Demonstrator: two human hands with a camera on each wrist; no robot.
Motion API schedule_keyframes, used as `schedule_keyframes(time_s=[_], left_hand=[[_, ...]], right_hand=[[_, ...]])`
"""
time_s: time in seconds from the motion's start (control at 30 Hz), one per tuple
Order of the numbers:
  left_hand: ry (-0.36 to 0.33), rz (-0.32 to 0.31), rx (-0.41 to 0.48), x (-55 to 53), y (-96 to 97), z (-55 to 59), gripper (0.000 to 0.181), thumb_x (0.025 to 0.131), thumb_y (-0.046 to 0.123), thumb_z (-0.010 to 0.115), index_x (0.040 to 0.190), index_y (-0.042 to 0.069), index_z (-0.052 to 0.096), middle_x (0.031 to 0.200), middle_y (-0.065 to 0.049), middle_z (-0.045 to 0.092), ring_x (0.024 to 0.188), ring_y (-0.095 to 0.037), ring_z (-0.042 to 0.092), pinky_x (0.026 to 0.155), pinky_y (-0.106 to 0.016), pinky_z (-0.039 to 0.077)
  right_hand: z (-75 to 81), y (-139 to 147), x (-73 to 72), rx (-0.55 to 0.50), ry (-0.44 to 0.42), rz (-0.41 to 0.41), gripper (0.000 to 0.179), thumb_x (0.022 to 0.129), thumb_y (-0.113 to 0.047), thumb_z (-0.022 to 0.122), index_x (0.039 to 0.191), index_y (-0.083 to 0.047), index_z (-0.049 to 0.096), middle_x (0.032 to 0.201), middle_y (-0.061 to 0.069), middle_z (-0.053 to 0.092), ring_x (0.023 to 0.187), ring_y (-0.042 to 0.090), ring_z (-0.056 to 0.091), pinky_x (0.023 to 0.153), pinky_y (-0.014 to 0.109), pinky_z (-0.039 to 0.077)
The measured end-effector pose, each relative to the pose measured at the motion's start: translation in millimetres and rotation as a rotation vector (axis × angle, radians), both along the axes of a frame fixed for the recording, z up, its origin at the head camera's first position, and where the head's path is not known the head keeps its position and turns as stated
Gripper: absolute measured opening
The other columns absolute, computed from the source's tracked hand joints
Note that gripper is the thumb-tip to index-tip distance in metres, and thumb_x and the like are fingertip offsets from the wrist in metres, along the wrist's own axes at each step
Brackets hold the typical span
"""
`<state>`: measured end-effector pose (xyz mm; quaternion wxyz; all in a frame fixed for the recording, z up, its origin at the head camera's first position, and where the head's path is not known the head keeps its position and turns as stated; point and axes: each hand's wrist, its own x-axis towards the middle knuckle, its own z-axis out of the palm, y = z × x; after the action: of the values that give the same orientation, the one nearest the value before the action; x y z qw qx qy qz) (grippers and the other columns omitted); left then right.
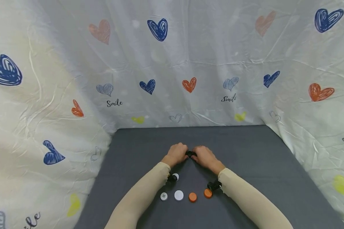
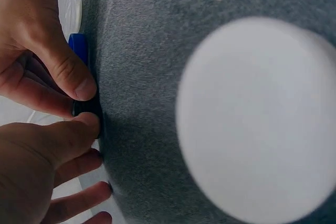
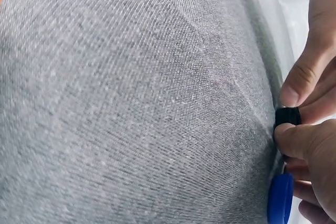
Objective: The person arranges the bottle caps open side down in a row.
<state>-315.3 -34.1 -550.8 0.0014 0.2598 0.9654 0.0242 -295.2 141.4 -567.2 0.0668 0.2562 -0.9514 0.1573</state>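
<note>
Both hands meet near the middle of the grey-covered table. Between the fingertips is a small black cap (image 1: 190, 154), pinched by my left hand (image 1: 176, 153) from one side and my right hand (image 1: 205, 156) from the other. The thumbs nearly meet on its near face in both wrist views. A blue cap (image 3: 280, 199) stands on edge beside my right fingers, and the head view does not show it. Beyond it in the left wrist view is a ribbed white cap (image 2: 74, 17). The black cap's far side is hidden by fingers.
Near my forearms lie a small white cap (image 1: 164, 196), a larger white cap (image 1: 179, 195), an orange cap (image 1: 192, 197) and another orange cap (image 1: 208, 193). One more white cap (image 1: 176, 176) is partly behind my left wrist camera. A heart-printed curtain (image 1: 172, 105) borders the table (image 1: 246, 143).
</note>
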Motion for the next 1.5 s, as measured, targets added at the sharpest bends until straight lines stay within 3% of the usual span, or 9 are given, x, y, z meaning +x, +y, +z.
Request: schedule_keyframes(time_s=[0.3, 0.57, 0.77, 1.0, 1.27, 1.5], left_hand=[[0.06, -0.038, 0.057, 6.8, -9.5, 1.7, 0.01, 0.091, 0.032, 0.075, 0.088, 0.023, 0.077, 0.083, 0.003, 0.072, 0.072, -0.014, 0.066, 0.062, -0.036, 0.055], [0.133, -0.055, 0.108, 20.4, -20.3, 16.5, 0.015, 0.091, 0.032, 0.075, 0.104, 0.025, 0.079, 0.093, 0.005, 0.076, 0.082, -0.016, 0.071, 0.07, -0.039, 0.058], [0.206, -0.083, 0.126, 32.2, -25.5, 29.8, 0.019, 0.091, 0.032, 0.075, 0.11, 0.026, 0.078, 0.097, 0.006, 0.076, 0.086, -0.017, 0.071, 0.072, -0.04, 0.058], [0.301, -0.117, 0.147, 47.0, -31.8, 43.1, 0.023, 0.091, 0.037, 0.074, 0.111, 0.025, 0.076, 0.101, 0.009, 0.076, 0.09, -0.016, 0.069, 0.076, -0.037, 0.057], [0.325, -0.159, 0.235, 64.3, -38.2, 58.1, 0.027, 0.09, 0.036, 0.076, 0.114, 0.023, 0.075, 0.105, 0.009, 0.076, 0.099, -0.015, 0.069, 0.082, -0.036, 0.057], [0.352, -0.202, 0.302, 84.2, -44.8, 64.7, 0.031, 0.089, 0.034, 0.078, 0.116, 0.021, 0.075, 0.107, 0.006, 0.075, 0.101, -0.015, 0.068, 0.084, -0.035, 0.057]], right_hand=[[2.7, 1, 5.3, -0.016, 0.052, 0.046, 0.009, 0.09, -0.019, 0.077, 0.095, -0.013, 0.073, 0.092, 0.001, 0.071, 0.085, 0.022, 0.068, 0.075, 0.043, 0.054], [15.2, 2, 10.8, -0.079, 0.1, 0.08, 0.024, 0.091, -0.019, 0.076, 0.113, -0.01, 0.075, 0.112, 0.005, 0.074, 0.106, 0.024, 0.069, 0.091, 0.045, 0.055], [28.9, 3, 19.2, -0.11, 0.138, 0.11, 0.032, 0.09, -0.021, 0.076, 0.119, -0.006, 0.073, 0.119, 0.008, 0.073, 0.112, 0.026, 0.068, 0.095, 0.046, 0.054], [46.1, 3, 31.8, -0.132, 0.17, 0.13, 0.033, 0.091, -0.023, 0.076, 0.12, -0.008, 0.073, 0.12, 0.005, 0.072, 0.114, 0.025, 0.067, 0.097, 0.045, 0.053], [63.0, 4, 51.6, -0.182, 0.214, 0.141, 0.037, 0.088, -0.021, 0.079, 0.122, -0.009, 0.072, 0.123, 0.006, 0.071, 0.118, 0.027, 0.065, 0.1, 0.048, 0.051], [69.7, 3, 74.9, -0.251, 0.26, 0.151, 0.04, 0.086, -0.019, 0.08, 0.124, -0.009, 0.071, 0.124, 0.008, 0.07, 0.118, 0.029, 0.065, 0.098, 0.049, 0.053]])
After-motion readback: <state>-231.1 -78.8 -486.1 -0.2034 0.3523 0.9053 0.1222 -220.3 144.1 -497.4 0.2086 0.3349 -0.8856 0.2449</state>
